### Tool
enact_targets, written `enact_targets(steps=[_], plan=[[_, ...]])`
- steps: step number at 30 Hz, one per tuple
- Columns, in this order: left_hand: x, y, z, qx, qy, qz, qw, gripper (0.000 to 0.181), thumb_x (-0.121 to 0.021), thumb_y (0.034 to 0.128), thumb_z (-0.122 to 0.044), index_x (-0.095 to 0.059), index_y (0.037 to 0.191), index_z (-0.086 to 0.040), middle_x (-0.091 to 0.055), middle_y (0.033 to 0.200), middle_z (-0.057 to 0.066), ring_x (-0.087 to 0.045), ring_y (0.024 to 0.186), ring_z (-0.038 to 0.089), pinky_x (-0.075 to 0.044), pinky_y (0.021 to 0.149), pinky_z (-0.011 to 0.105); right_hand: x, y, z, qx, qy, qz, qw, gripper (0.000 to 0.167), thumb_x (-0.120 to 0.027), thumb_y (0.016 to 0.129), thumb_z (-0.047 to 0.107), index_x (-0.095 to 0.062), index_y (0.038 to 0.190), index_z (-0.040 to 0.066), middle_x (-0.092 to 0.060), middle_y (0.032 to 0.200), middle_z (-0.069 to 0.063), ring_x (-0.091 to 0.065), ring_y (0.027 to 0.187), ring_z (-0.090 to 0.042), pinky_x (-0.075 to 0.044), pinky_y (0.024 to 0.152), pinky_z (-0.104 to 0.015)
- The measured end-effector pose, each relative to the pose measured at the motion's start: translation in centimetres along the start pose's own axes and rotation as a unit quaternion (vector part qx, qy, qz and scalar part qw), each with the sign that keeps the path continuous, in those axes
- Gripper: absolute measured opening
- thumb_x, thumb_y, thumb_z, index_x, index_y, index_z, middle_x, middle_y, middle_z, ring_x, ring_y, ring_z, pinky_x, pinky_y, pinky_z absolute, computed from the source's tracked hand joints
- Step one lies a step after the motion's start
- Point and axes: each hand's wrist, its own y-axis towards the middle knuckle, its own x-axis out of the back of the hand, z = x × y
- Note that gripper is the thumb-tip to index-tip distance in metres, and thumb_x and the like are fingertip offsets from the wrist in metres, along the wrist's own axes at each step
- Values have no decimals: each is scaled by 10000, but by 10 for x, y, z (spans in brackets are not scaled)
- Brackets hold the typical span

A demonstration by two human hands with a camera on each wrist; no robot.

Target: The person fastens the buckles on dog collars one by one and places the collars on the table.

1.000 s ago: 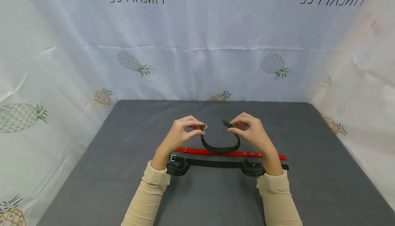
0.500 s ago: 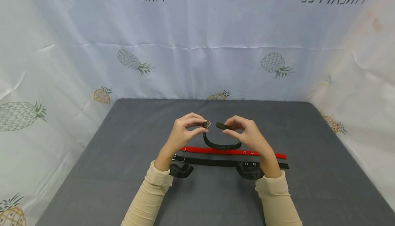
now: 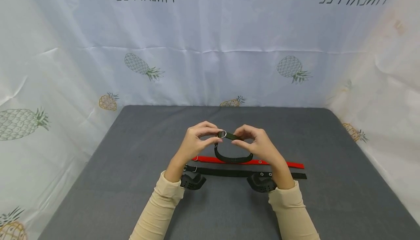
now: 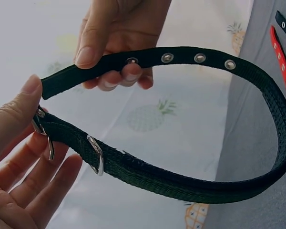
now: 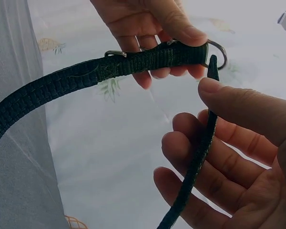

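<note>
A dark green webbing collar [image 4: 181, 188] with metal eyelets hangs in a loop between both hands, above the table. My left hand [image 3: 197, 140] pinches its buckle end, where a metal buckle [image 5: 218, 53] sticks out past the fingertips; a metal D-ring [image 4: 96, 155] sits farther along the strap. With thumb and fingers, my right hand [image 3: 257, 143] pinches the strap near its eyelet end. The collar's tip [image 5: 213, 64] stands right at the buckle frame in the right wrist view; whether it passes through I cannot tell.
On the grey table [image 3: 131, 196] lie a red collar [image 3: 210, 159] and, nearer me, a black collar [image 3: 223, 172], both stretched sideways. Black wrist mounts [image 3: 193, 181] sit below the wrists. A white pineapple-print curtain [image 3: 210, 76] stands behind the table and at both sides.
My right hand has moved left with the strap end, bringing it from well apart up to the buckle. My left hand has shifted slightly right, still pinching the buckle end.
</note>
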Motion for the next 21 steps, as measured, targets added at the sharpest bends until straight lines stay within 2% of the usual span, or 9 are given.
enact_targets(steps=[6,16,18,21], plan=[[-2,-2,0,16,15,77,10000,239,-773,752,-12,-739,985,29,-670,946,159,-659,865,197,-591,786,296,-3,-1,0,42,13,30,10000,154,-729,838,65,-669,978,43,-712,907,-118,-663,794,-73,-565,782,-244],[-2,0,1,-19,198,115,9997,229,-775,735,26,-747,962,3,-680,934,129,-634,832,182,-538,693,205,-3,0,0,33,30,50,10000,151,-720,848,67,-666,987,42,-705,913,-118,-656,799,-65,-561,782,-239],[-3,0,1,-39,219,123,9997,226,-771,733,43,-746,955,6,-679,932,130,-633,824,177,-543,684,223,-4,0,1,85,35,65,9999,143,-707,855,50,-655,988,36,-698,909,-121,-649,790,-56,-558,776,-230],[-4,0,2,26,165,121,9998,208,-768,741,38,-742,945,15,-675,931,137,-654,839,174,-585,748,294,-6,1,2,156,203,130,9996,129,-675,878,35,-627,998,20,-674,864,-137,-624,733,-53,-551,713,-230]])
